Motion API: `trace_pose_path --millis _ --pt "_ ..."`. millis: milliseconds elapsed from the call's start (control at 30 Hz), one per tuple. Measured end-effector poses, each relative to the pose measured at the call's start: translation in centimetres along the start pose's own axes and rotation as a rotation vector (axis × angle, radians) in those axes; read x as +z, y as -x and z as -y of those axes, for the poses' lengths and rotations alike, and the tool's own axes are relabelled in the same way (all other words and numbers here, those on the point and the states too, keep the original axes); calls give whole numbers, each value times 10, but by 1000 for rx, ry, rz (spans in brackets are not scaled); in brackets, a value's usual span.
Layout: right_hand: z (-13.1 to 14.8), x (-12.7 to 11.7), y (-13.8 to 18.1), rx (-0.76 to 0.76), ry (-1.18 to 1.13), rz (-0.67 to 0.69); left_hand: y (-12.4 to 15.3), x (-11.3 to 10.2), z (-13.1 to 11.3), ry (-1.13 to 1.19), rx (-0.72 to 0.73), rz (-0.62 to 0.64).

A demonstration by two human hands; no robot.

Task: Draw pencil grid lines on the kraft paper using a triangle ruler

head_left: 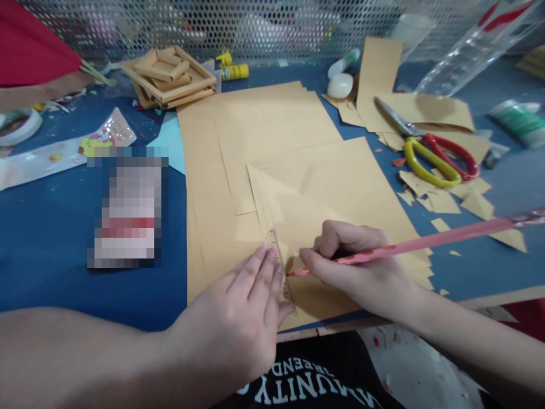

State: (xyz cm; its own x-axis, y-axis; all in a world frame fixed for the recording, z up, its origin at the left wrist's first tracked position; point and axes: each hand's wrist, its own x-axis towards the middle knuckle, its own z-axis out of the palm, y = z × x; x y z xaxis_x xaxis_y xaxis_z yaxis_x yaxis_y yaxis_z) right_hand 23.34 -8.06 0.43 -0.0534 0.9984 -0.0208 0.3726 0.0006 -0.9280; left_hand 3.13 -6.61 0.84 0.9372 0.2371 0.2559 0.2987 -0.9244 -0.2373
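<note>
Over the partly hidden ruler [286, 294], the left hand [244, 301] lies flat; right of the ruler, the right hand [368, 278] grips a pencil [443, 238].

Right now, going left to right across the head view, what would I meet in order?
White roll, pixelated rectangular object, left hand, right hand, scissors, green-and-white container.

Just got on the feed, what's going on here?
The person's left hand presses a clear ruler onto brown paper sheets. The right hand holds a pink pencil, its tip beside the ruler's edge. Scissors with red and yellow handles lie off to the right, near paper scraps.
</note>
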Motion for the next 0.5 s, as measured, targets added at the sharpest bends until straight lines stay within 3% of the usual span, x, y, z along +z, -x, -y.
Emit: trace_pose_path --millis 500 --pt "1 -2 2 47 -79 181 0 -1 -2 -13 17 20"
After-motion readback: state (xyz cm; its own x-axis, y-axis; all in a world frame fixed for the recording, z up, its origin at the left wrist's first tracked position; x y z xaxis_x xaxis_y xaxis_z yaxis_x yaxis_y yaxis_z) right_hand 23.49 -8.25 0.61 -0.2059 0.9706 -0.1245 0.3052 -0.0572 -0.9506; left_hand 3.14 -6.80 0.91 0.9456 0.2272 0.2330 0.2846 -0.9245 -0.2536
